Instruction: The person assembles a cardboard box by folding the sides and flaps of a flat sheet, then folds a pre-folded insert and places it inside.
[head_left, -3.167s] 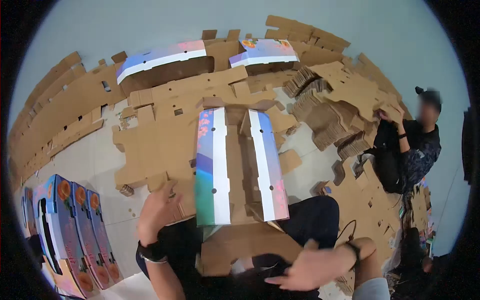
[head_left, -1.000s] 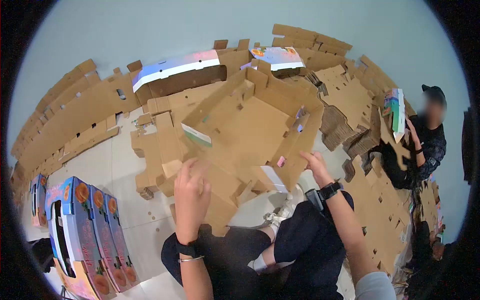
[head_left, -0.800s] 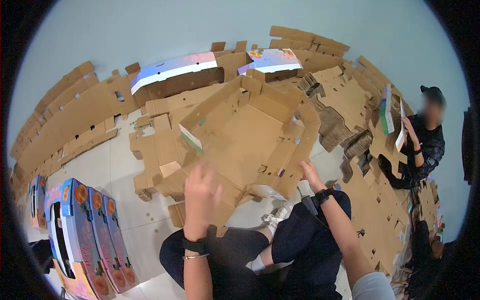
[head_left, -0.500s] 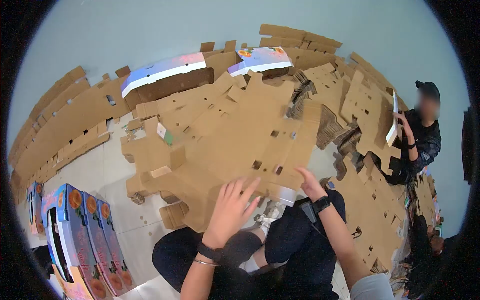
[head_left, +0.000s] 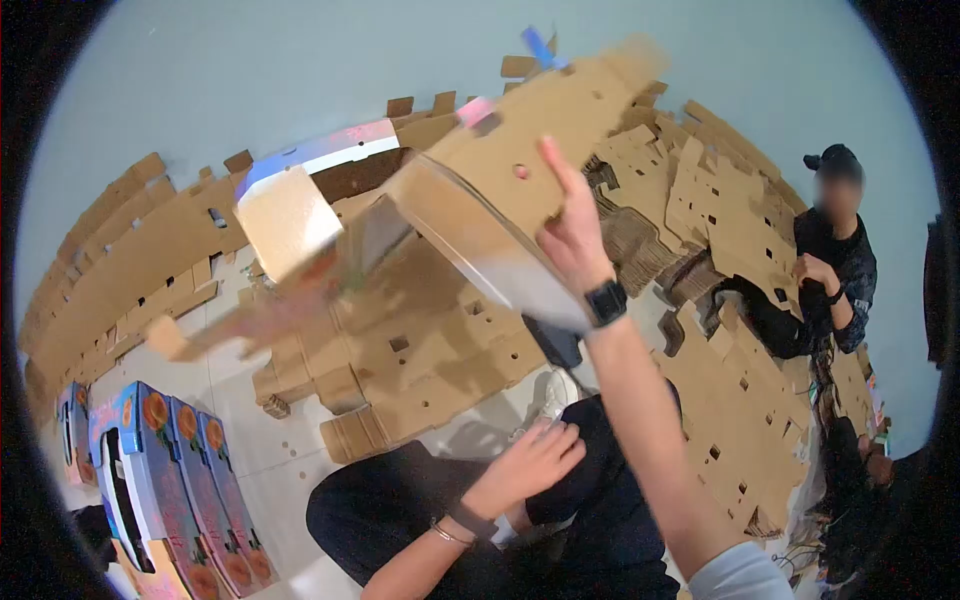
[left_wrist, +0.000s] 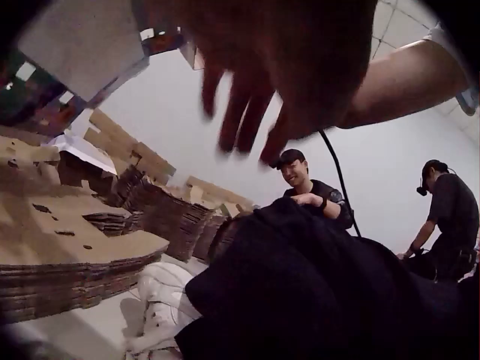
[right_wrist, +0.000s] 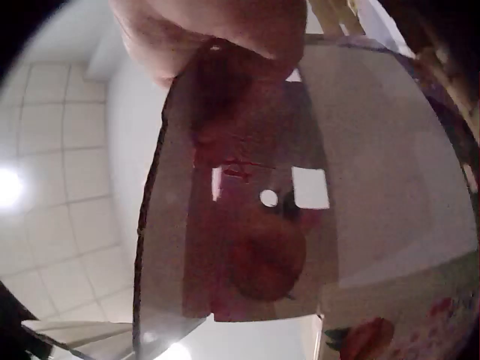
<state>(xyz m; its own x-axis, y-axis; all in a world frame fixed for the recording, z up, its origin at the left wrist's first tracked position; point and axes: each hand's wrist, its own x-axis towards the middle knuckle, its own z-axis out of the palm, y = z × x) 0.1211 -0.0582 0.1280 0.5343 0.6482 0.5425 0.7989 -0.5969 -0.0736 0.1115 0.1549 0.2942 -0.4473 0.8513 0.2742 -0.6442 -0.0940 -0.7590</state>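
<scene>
My right hand (head_left: 575, 235) grips one edge of a large die-cut cardboard box blank (head_left: 490, 160) and holds it up, tilted, above the floor pile. Its thumb lies on the plain brown side, while the right wrist view shows the printed side with an orange fruit picture (right_wrist: 270, 259) and small cut-outs. Motion blurs the far ends of the blank. Low over my lap, my left hand (head_left: 530, 465) is apart from the blank with its fingers loosely bent; those fingers (left_wrist: 240, 112) hang down holding nothing in the left wrist view. Below the blank lie flat brown cardboard blanks (head_left: 450, 370).
Folded printed boxes (head_left: 180, 480) stand at the left. Cardboard sheets (head_left: 110, 260) lean along the wall, with a printed piece (head_left: 330, 145) among them. Stacked blanks (head_left: 640, 245) lie at the right, near a seated person (head_left: 835, 250). My shoe (head_left: 560, 390) is ahead of my lap.
The blank opened out from a box shape to flat, then rose and tilted in my right hand. My left hand left its near edge and drew back toward my lap.
</scene>
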